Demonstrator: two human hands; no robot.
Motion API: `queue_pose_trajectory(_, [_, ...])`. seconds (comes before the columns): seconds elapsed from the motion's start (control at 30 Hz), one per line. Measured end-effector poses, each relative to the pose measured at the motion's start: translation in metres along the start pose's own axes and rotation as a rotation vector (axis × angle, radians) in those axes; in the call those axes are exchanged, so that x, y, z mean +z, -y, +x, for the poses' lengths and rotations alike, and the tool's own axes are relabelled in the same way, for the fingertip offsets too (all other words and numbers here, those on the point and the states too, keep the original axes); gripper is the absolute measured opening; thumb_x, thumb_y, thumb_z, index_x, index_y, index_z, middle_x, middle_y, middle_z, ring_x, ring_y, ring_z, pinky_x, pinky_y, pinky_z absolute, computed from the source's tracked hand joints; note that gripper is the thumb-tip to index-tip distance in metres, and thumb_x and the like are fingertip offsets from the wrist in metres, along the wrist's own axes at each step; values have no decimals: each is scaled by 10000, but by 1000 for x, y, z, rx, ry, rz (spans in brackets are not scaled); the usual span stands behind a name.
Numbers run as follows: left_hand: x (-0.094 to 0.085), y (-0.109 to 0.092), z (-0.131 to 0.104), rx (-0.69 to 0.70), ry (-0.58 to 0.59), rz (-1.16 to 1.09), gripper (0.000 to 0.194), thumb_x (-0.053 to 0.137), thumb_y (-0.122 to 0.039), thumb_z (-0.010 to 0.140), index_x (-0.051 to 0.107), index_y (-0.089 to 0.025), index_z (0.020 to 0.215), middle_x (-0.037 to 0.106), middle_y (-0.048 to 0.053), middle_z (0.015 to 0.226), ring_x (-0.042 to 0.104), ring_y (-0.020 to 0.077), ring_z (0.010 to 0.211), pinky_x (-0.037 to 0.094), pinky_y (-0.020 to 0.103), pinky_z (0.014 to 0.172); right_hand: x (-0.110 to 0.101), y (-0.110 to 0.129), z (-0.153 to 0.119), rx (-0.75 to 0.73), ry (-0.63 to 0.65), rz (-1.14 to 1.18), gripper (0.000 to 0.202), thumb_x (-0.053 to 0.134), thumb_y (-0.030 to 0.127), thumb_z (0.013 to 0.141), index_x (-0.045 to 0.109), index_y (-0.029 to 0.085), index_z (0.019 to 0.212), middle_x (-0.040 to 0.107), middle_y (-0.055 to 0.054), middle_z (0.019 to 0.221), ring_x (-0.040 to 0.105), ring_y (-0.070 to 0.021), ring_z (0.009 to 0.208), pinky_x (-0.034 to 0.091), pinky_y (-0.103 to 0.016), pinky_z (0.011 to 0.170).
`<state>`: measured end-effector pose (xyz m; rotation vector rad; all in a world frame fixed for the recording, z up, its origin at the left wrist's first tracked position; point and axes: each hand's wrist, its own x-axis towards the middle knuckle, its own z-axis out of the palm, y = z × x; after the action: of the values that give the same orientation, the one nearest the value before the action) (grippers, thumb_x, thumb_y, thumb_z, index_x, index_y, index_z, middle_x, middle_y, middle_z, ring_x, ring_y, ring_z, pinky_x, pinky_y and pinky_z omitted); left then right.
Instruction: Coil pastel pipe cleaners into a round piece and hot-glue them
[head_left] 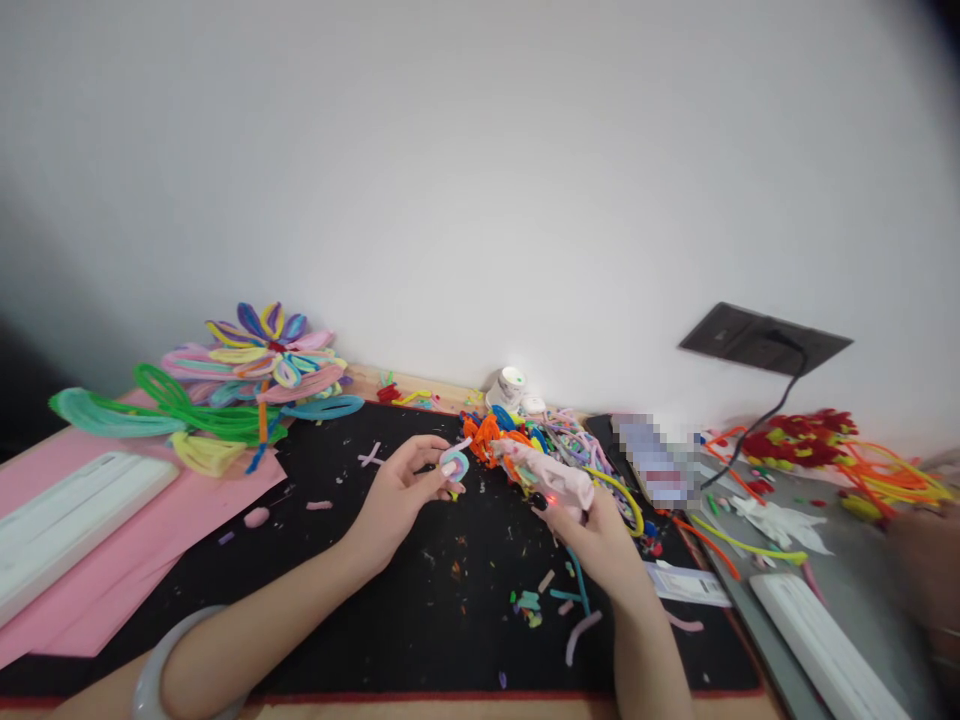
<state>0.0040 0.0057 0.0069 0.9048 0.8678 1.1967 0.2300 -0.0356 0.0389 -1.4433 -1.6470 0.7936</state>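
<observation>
Pinched in my left hand (409, 485) is a small curled piece of pastel pipe cleaner (456, 464), with teal, pink and lilac in it. My right hand (600, 540) is wrapped round a pale pink glue gun (547, 474), which has a small red light glowing near the fingers. The gun's nozzle points left, toward the curled piece, and does not touch it. Both hands are above a black mat (330, 600). Behind the gun lies a heap of colourful pipe cleaners (577, 440).
Pipe-cleaner flowers (274, 355) and green loops (180, 405) lie left, by pink sheets (142, 560) and a white case (82, 520). Right are a phone (656, 465), a cable (757, 425), a second white case (821, 640) and another person's blurred hand (926, 560). Offcuts dot the mat.
</observation>
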Motion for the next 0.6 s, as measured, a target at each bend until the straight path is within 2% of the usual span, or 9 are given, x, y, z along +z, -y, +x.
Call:
queue_pose_trajectory(0.13, [1,-1,-2,-3,25,37,304,778,-306,714,600,-191,932,691,-9,810,642,116,593,450,235,573,5,-7,-1,122,32,193,321,637,407,795,649,117,935,471,48,536,348,-82,440,327,-206,412])
queue_pose_trajectory(0.2, [1,-2,-2,4,37,34,296,776,-309,716,604,-191,927,688,-11,791,633,115,595,448,233,569,8,-8,-1,163,75,239,363,630,476,798,621,121,874,410,68,502,312,-69,418,284,-197,390])
queue_pose_trajectory(0.37, [3,-3,-3,9,50,27,293,796,-311,682,630,-187,888,685,-4,761,598,116,603,454,236,576,12,-5,-1,165,122,255,421,614,546,799,588,126,813,383,76,488,296,-60,410,253,-193,382])
queue_pose_trajectory(0.6, [4,-3,-3,14,61,33,270,787,-308,689,637,-194,884,688,-4,762,574,121,654,453,229,594,13,-6,-3,173,129,261,373,603,521,823,551,152,805,393,75,497,318,-67,419,260,-193,391])
